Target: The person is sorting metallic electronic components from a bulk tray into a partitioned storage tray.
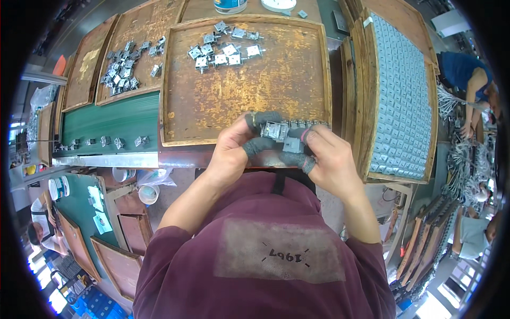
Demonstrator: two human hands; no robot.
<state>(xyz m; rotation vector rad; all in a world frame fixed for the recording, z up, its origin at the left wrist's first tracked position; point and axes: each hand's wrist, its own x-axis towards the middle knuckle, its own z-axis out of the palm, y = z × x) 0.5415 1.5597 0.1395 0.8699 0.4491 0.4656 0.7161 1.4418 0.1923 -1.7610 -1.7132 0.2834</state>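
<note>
The small metal part (274, 131) is at the middle of the frame, above the near edge of the wooden tray (244, 101); the left hand (231, 149) pinches it between thumb and fingers, and the right hand (334, 157) is closed around a grey block (294, 144) just beside it; whether the two pieces are joined is too small to tell. The part looks light, stiff and hard, with smooth faces that could slip; the grey finger covers (259, 145) should help with grip; its flat sides seem the best hold, since any thin edges might bend; similar loose parts (229, 50) lie in the tray, upper middle of the frame.
</note>
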